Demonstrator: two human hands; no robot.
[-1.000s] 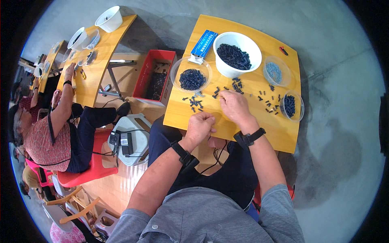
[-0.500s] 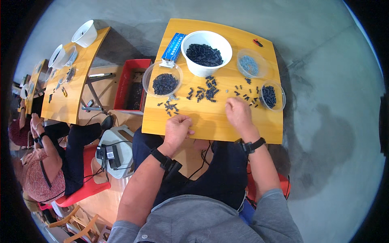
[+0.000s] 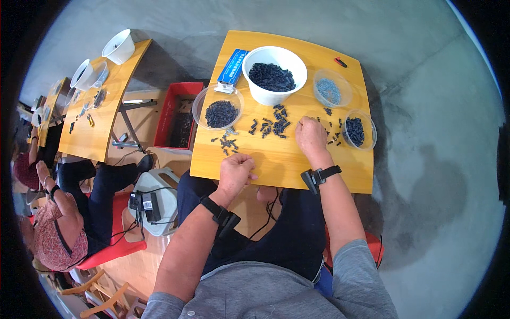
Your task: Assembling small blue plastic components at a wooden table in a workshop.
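Note:
My left hand [image 3: 236,173] is closed in a pinch near the table's front edge; whatever sits between its fingers is too small or hidden to name. Farther in, my right hand [image 3: 311,137] is also closed, fingertips down by the wood, and its contents do not show. Just left of it lies a loose pile of small black plastic parts [image 3: 279,126]. More black parts [image 3: 332,141] are scattered on its right, beside a clear tub of black pieces [image 3: 355,131]. Beyond my left hand lie several small dark parts with thin stems [image 3: 228,144].
A white bucket of black parts [image 3: 274,77] stands at the back, beside a blue box [image 3: 232,69]. Clear tubs hold dark pieces [image 3: 221,114] and bluish small pieces [image 3: 328,91]. A red-and-black tool [image 3: 340,62] lies far right. A red bin [image 3: 169,125] and a seated person [image 3: 58,223] are to the left.
My right hand has moved a little farther in and leftward, toward the pile. My left hand stays about where it was. The whole view has shifted slightly.

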